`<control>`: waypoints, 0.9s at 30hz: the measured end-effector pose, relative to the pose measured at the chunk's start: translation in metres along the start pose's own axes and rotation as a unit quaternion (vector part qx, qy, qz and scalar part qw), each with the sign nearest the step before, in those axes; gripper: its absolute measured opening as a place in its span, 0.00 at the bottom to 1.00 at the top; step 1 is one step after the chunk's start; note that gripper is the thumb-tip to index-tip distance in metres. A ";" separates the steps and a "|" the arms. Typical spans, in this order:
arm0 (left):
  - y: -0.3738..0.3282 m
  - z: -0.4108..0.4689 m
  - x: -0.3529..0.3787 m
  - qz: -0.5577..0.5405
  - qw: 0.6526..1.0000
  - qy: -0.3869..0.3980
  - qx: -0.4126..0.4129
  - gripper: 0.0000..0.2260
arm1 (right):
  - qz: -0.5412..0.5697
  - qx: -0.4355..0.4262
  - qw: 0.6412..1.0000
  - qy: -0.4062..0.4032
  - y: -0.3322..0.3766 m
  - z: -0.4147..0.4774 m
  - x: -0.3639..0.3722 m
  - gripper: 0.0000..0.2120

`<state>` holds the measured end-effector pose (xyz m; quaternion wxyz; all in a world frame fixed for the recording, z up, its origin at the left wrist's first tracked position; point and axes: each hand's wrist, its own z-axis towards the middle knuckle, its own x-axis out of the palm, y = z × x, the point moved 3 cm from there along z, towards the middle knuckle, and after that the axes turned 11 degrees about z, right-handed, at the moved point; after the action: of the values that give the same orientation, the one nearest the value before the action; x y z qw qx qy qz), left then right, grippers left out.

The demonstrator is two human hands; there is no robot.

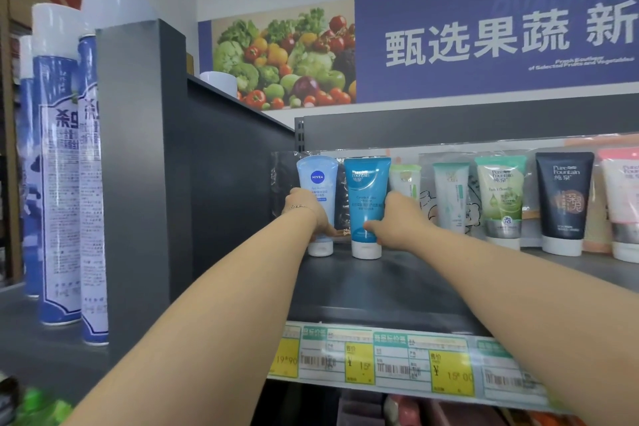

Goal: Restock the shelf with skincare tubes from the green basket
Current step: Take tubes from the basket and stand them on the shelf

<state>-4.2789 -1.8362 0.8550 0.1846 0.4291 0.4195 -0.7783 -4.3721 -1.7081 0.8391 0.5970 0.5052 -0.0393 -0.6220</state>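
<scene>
skincare tubes (366,183) along back edge of shelf (380,287): 7 | spray cans (58,162): 3 | yellow price tags (453,373) on front edge: 3

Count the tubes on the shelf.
7, left to right: light blue tube in the left hand, deep blue tube in the right hand, mint tube partly behind it, white tube, green tube, navy tube, pink tube at the frame's edge. More may be offscreen.

dark shelf (397,284) bears upright tubes (563,201) standing on their caps.
</scene>
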 end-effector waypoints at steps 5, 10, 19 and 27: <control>0.005 -0.006 -0.001 -0.039 0.999 0.003 -0.001 0.43 | -0.014 0.037 0.999 0.028 -0.001 -0.002 -0.003 0.22; 0.008 -0.023 -0.020 0.070 0.995 -0.057 0.049 0.27 | -0.102 -0.003 0.994 0.026 0.014 -0.006 -0.025 0.12; -0.023 -0.093 -0.035 0.257 0.927 -0.046 0.268 0.10 | -0.354 -0.181 0.917 0.040 0.052 -0.066 -0.063 0.06; -0.049 -0.155 -0.046 0.240 0.898 -0.132 0.343 0.11 | -0.363 -0.230 0.903 -0.008 0.061 -0.129 -0.104 0.06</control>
<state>-4.2051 -1.6853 0.8741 0.2613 0.4465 -0.0176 -0.8556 -4.2657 -1.5725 0.8768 0.4296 0.3278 0.2863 -0.7912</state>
